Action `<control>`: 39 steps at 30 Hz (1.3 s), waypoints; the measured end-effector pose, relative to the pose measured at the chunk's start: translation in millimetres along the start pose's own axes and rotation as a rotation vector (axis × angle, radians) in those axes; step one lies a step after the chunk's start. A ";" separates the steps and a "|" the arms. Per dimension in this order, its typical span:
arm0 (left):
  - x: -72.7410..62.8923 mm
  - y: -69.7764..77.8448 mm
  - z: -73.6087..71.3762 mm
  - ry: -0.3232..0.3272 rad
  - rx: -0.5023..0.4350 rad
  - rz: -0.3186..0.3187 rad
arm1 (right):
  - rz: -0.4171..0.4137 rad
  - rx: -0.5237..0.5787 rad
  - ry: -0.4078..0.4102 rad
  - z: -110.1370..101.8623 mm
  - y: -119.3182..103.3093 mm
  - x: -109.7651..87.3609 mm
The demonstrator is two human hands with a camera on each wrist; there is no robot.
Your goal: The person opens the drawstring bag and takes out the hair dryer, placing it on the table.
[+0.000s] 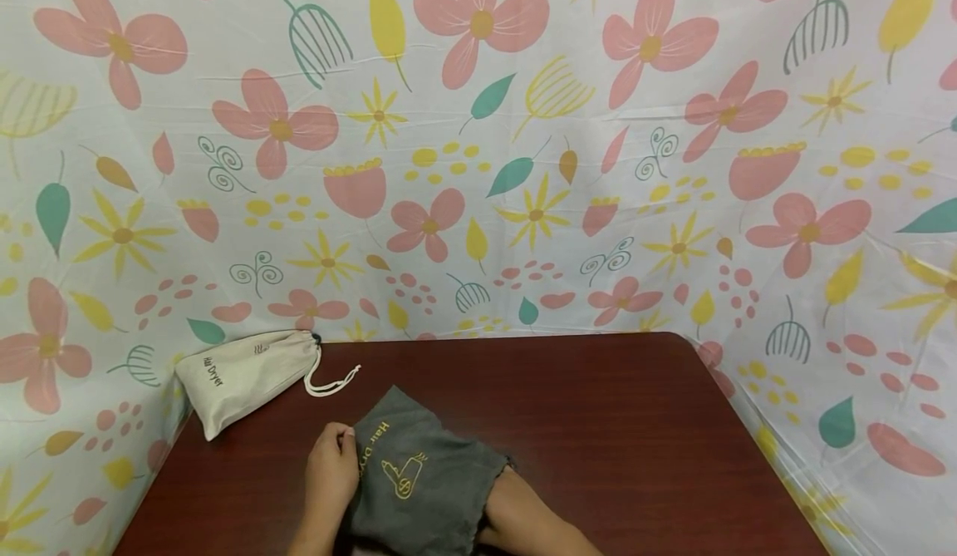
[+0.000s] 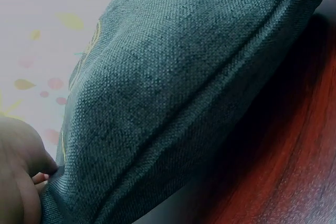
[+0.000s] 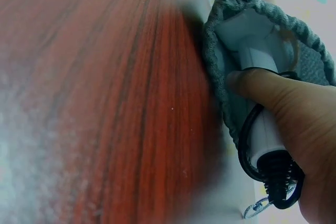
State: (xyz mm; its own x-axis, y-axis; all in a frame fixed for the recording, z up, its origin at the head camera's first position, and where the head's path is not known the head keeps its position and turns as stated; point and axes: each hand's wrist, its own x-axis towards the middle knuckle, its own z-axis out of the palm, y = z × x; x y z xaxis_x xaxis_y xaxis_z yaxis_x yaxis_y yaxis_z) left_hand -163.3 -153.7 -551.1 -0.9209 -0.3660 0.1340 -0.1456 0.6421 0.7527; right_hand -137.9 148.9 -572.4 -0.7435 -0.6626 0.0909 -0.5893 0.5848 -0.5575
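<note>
A dark grey drawstring bag (image 1: pixel 441 489) with yellow "Hair Dryer" lettering and a dryer drawing is held over the near part of the table. My left hand (image 1: pixel 332 469) pinches its left edge between thumb and fingers. In the right wrist view, my right hand (image 3: pixel 296 108) reaches into the bag's gathered mouth and grips the white handle of a hair dryer (image 3: pixel 262 135). Its black cord (image 3: pixel 245 145) loops around the handle and hand. The dryer's head lies inside the bag, and cloth hides it in the head view.
On the dark red-brown table (image 1: pixel 598 423), a cream drawstring bag (image 1: pixel 250 377), also lettered "Hair Dryer", lies at the back left with its white cord trailing right. A flower-patterned curtain (image 1: pixel 478 207) borders the table's back and sides.
</note>
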 end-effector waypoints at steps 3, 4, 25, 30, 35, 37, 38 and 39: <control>0.8 -0.5 -0.7 -0.007 0.000 -0.006 | -0.098 -0.096 0.030 -0.9 0.5 1.6; 1.3 -0.9 -0.8 -0.010 0.001 -0.010 | -0.126 -0.137 0.035 -1.4 0.3 2.1; 8.6 -5.6 -2.5 0.005 0.005 -0.003 | -0.326 -0.448 0.040 -5.0 0.0 1.6; 10.8 -9.0 -2.7 0.004 0.009 0.002 | -0.355 -0.476 0.073 -4.9 -1.6 1.0; 13.0 -11.0 -0.6 0.031 0.013 0.033 | -0.385 -0.497 0.111 -3.6 -2.5 -0.3; 13.5 -11.3 0.3 0.043 0.015 0.045 | -0.394 -0.497 0.125 -3.1 -2.6 -0.4; 13.7 -11.3 0.6 0.046 0.015 0.048 | -0.399 -0.496 0.133 -2.9 -2.7 -0.6; 14.0 -11.6 0.9 0.048 0.016 0.050 | -0.404 -0.494 0.140 -2.7 -2.9 -0.9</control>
State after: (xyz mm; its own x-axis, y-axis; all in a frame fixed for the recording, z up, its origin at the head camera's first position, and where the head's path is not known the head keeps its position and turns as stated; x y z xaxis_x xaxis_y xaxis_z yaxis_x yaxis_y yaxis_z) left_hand -174.8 -165.7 -558.5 -0.9089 -0.3645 0.2026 -0.1054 0.6709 0.7340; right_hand -136.4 149.1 -568.7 -0.4475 -0.8275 0.3390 -0.8821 0.4708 -0.0151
